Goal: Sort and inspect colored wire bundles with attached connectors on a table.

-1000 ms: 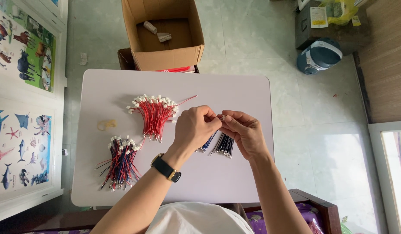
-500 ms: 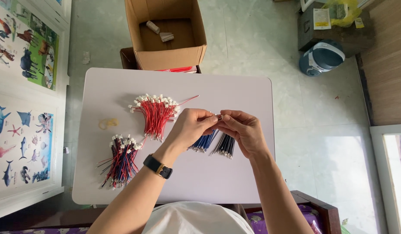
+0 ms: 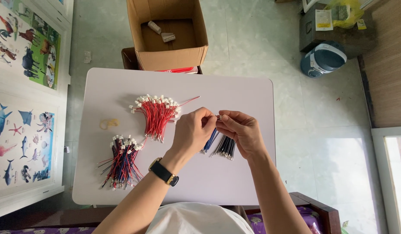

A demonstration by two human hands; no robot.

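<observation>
My left hand (image 3: 192,131) and my right hand (image 3: 239,130) meet over the middle of a white table (image 3: 252,182), fingertips pinched together on a small white connector with a thin wire. Below the hands lie a blue wire bundle (image 3: 208,142) and a black wire bundle (image 3: 225,147). A fan of red wires with white connectors (image 3: 156,113) lies left of my left hand. Nearer the table's left front sits a mixed red, blue and black wire bundle (image 3: 122,159). A black watch is on my left wrist.
A yellow rubber band (image 3: 108,124) lies at the table's left. An open cardboard box (image 3: 168,34) stands on the floor beyond the table. A blue and white appliance (image 3: 324,58) sits far right. Animal posters (image 3: 18,86) cover the left.
My hands stay joined over the table's middle; the left fingers shifted slightly. The blue bundle under the hands shows more. The view has shifted a little.
</observation>
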